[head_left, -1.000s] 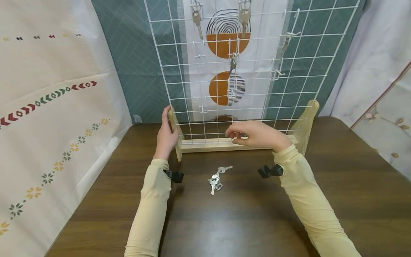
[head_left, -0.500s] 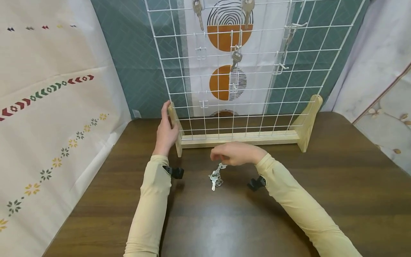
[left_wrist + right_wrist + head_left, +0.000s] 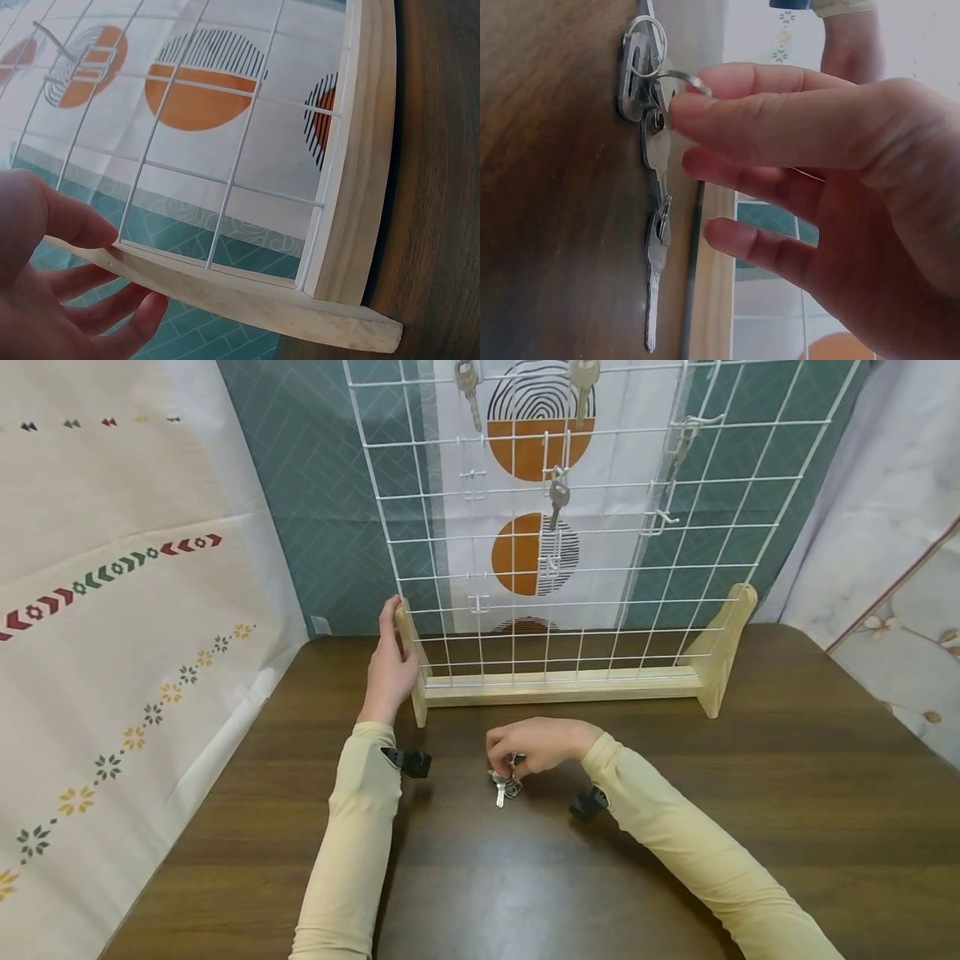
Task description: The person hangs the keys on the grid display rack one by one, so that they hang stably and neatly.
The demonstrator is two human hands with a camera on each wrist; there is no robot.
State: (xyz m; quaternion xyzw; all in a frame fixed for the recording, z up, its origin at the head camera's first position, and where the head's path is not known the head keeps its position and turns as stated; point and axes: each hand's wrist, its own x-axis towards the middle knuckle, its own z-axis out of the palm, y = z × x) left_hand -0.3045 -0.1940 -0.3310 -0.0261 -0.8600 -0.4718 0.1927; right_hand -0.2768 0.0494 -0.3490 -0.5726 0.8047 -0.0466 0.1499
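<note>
My left hand (image 3: 388,677) grips the left wooden side piece (image 3: 285,309) of a white wire grid rack (image 3: 517,633), thumb on one face and fingers on the other. Low over the table, my right hand (image 3: 546,742) pinches a metal key ring (image 3: 679,74) between thumb and index finger. Beneath those fingertips lies a small bunch of silver keys (image 3: 500,793), partly covered by the hand in the head view. One key (image 3: 652,300) stretches away from the bunch in the right wrist view, close to a flat metal tag (image 3: 632,82) on its own ring.
Several keys hang from hooks on the grid, such as one key (image 3: 558,497) at mid-height and another key (image 3: 583,385) near the top. A bare hook (image 3: 662,518) sticks out at the right. The rack's wooden base bar (image 3: 562,687) stands on the brown table (image 3: 600,893).
My right hand has come down and left from in front of the rack to the bunch of keys, and now pinches a ring there. The left hand keeps its grip on the rack's side.
</note>
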